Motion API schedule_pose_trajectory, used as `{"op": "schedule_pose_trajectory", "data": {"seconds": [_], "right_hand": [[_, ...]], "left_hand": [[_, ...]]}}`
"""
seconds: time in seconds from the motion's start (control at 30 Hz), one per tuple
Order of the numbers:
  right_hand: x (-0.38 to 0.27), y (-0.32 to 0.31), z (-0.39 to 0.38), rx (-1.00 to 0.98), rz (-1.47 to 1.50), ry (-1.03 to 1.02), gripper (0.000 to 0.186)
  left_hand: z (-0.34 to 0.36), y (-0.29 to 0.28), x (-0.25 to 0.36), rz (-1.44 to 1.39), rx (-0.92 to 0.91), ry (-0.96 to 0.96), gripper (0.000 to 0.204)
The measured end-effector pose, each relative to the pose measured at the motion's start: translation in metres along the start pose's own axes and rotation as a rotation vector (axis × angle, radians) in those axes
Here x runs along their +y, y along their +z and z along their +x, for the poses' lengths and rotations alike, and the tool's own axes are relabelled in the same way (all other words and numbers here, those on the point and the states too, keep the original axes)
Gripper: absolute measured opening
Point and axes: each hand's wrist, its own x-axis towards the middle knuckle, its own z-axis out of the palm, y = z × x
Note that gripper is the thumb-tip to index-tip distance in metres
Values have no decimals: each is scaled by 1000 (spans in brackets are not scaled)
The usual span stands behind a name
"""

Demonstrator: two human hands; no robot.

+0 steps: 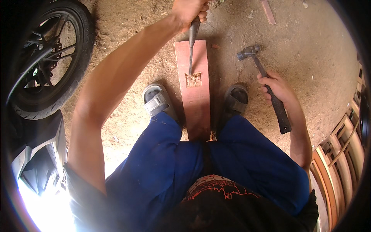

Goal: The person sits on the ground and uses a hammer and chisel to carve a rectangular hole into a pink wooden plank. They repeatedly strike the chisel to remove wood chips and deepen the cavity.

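At the top, my left hand (193, 11) is closed round the handle of a metal chisel (193, 33), which stands with its blade tip at the upper left of a rough, chipped rectangular recess (193, 79) in a pink board (195, 102). The board lies lengthwise between my feet. At the right, my right hand (276, 87) grips a hammer with a dark handle (280, 116) and metal head (249, 52), held to the right of the board and apart from the chisel.
My sandalled feet (156, 102) flank the board on dusty ground (116, 23). A motorbike wheel (83, 58) and bodywork (34, 166) stand at the left. Curved wooden pieces (336, 178) are stacked at the lower right. A small pink offcut (268, 11) lies at the top.
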Motion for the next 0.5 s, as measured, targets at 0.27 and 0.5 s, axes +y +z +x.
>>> {"op": "schedule_pose_trajectory", "data": {"seconds": [0.27,0.5], "right_hand": [[0,-4,5,-48,69,-67,24],[-74,-4,-78,73,1,-378,33]], "left_hand": [[-3,-40,-2,-127,-133,-16,23],[-21,-26,7,107,-194,57,31]]}}
